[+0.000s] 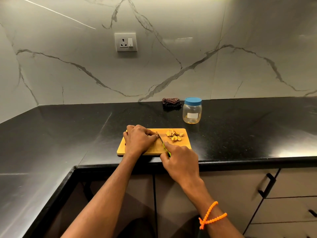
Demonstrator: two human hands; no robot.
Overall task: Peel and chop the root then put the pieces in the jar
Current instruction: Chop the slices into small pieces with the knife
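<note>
Black counter (240,134) carried a wooden board (186,143) where the left hand (137,140) curled over the root (156,133), pinning it for slicing, the right hand (180,160) gripped the knife (163,143), and cut pieces (174,134) lay toward the lidded jar (192,110).

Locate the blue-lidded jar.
The clear plastic jar with the blue lid stands on the black counter, right of the dark folded cloth, behind the wooden board.
</note>
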